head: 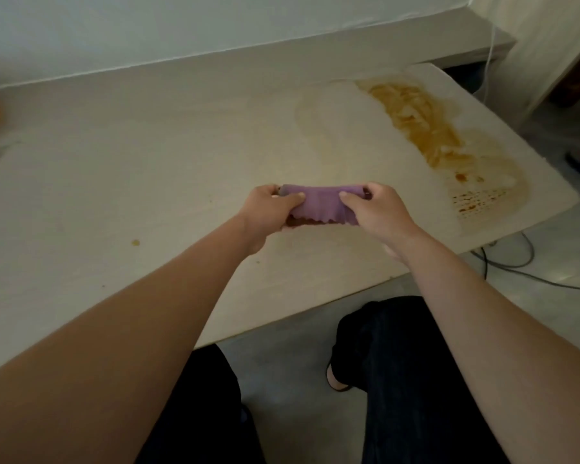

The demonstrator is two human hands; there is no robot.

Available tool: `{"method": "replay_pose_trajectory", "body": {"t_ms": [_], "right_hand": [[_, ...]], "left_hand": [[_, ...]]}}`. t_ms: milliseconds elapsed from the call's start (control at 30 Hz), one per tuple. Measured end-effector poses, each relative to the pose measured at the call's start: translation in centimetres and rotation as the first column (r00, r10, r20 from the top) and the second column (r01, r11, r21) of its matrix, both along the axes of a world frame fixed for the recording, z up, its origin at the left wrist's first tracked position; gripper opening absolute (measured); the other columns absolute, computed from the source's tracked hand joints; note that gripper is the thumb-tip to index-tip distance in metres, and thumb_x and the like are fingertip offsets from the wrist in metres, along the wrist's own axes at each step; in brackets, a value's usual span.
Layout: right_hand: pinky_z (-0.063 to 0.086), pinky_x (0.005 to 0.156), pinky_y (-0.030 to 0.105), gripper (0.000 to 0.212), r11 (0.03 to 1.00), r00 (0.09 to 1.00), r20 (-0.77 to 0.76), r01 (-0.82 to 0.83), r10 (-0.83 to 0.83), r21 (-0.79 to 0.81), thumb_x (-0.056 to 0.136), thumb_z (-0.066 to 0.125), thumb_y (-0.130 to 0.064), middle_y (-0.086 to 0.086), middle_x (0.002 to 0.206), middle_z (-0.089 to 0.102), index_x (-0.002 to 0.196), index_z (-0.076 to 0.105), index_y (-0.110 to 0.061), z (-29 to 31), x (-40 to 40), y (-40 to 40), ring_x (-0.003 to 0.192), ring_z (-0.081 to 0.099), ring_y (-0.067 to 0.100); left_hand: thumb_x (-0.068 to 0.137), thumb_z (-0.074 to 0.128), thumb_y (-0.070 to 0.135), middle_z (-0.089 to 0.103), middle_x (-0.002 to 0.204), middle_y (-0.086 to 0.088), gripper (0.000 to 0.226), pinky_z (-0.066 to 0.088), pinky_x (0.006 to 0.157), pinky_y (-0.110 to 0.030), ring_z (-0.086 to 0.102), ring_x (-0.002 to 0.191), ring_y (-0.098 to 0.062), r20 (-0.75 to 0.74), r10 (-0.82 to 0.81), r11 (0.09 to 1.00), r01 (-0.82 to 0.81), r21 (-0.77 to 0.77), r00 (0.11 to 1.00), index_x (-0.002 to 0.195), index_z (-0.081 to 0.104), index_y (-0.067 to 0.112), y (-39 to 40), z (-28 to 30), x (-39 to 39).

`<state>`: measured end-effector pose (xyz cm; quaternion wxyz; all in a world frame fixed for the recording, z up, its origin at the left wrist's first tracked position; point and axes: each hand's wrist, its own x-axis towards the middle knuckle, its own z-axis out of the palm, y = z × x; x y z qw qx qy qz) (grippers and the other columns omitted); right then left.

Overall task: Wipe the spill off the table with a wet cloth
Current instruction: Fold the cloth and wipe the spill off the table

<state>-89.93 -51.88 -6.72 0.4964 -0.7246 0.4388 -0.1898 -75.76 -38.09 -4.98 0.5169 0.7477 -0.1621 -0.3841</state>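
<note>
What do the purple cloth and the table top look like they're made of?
Purple cloth: soft fabric, probably microfibre; it folds limply and has a wavy cut edge. Table top: pale matte board, likely laminate or painted wood, with a thin flat edge; the brown spill smears across it.

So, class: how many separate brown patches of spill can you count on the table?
2 clear ones: a large brown spill across the table's far right, and a small brown drop near the front left. Fainter smears may add more.
</note>
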Motion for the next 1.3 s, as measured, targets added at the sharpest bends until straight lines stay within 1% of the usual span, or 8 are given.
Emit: {"method": "replay_pose_trajectory", "body": {"t_ms": [100,233,433,567,700,800,1000,1300], "right_hand": [[0.063,0.081,0.042,0.007,0.987,0.990,0.018,0.135,-0.137,0.091,0.093,0.071,-0.026,0.000,0.099,0.072,0.094,0.066,-0.021,-1.5,0.3,-1.5,0.097,0.073,0.025],[0.044,0.084,0.026,0.023,0.970,0.949,-0.283,0.077,-0.142,-0.230,0.093,0.067,-0.029,0.004,0.113,0.070,0.112,0.066,-0.017,-2.6,0.2,-4.7,0.112,0.065,0.028],[0.037,0.108,0.041,0.041,0.833,0.872,-0.402,0.011,-0.279,-0.554,0.098,0.057,-0.023,0.007,0.144,0.050,0.139,0.057,-0.021,-2.2,2.7,-6.0,0.135,0.041,0.033],[0.031,0.113,0.040,0.044,0.857,0.879,-0.340,0.135,-0.335,-0.497,0.102,0.046,-0.026,0.017,0.146,0.046,0.139,0.051,-0.003,-3.7,4.1,-2.3,0.138,0.039,0.036],[-0.004,0.128,0.039,0.081,0.925,0.803,-0.555,-0.010,-0.220,-0.381,0.107,0.029,-0.047,0.020,0.171,-0.003,0.160,0.000,0.006,-6.9,5.1,-0.1,0.159,-0.005,0.031],[-0.006,0.127,0.041,0.086,0.904,0.785,-0.593,-0.108,-0.178,-0.414,0.105,0.025,-0.056,0.019,0.171,-0.009,0.161,-0.005,0.003,-7.6,5.5,-1.3,0.159,-0.009,0.030],[-0.004,0.128,0.041,0.091,0.882,0.777,-0.616,-0.191,-0.133,-0.432,0.102,0.025,-0.065,0.015,0.172,-0.005,0.163,0.000,-0.002,-7.5,7.6,-4.9,0.159,-0.006,0.027],[-0.003,0.128,0.039,0.079,0.797,0.784,-0.617,-0.416,0.070,-0.438,0.106,0.025,-0.054,0.012,0.173,-0.003,0.164,0.002,-0.005,-7.2,20.9,-5.2,0.159,-0.003,0.026]], "left_hand": [[0.096,0.072,0.023,0.070,0.093,-0.007,0.018,0.051,0.051,-0.020,0.063,0.064,-0.013,0.007,0.029,0.999,-0.029,0.037,1.000,0.104,0.066,0.008,-1.7,-1.3,-0.8],[0.091,0.072,0.025,0.074,0.088,-0.012,0.021,0.054,0.066,-0.034,0.063,0.075,-0.021,0.275,-0.198,0.958,0.127,0.258,0.941,0.074,0.065,0.016,-4.2,-3.3,-2.5],[0.091,0.058,0.048,0.071,0.081,-0.003,0.037,0.053,0.071,-0.034,0.067,0.086,-0.028,0.447,-0.296,0.914,0.114,0.389,0.844,0.076,0.067,0.016,-4.9,-4.0,-3.0],[0.099,0.047,0.032,0.066,0.119,-0.009,0.028,0.047,0.098,-0.040,0.056,0.115,-0.032,0.663,-0.158,0.931,-0.114,0.347,0.731,0.111,0.069,0.019,-3.3,-5.0,-0.5],[0.101,0.043,0.026,0.048,0.152,-0.008,0.043,0.026,0.116,-0.042,0.037,0.141,-0.031,0.742,-0.202,0.910,-0.157,0.383,0.639,0.140,0.057,0.017,-2.1,-6.7,3.0],[0.103,0.036,0.033,0.023,0.169,-0.007,0.056,0.006,0.127,-0.045,0.014,0.157,-0.029,0.727,-0.302,0.868,-0.139,0.478,0.616,0.157,0.036,0.017,-2.1,-7.5,6.9],[0.104,0.016,0.045,-0.003,0.173,-0.006,0.067,-0.007,0.127,-0.052,-0.009,0.158,-0.031,0.674,-0.359,0.752,-0.228,0.618,0.646,0.165,0.008,0.019,-3.0,-9.1,12.6],[0.103,0.014,0.046,0.000,0.173,-0.006,0.066,-0.008,0.126,-0.054,-0.010,0.158,-0.032,0.724,-0.356,0.741,-0.294,0.604,0.591,0.165,0.010,0.023,-3.7,-10.2,12.7]]}}
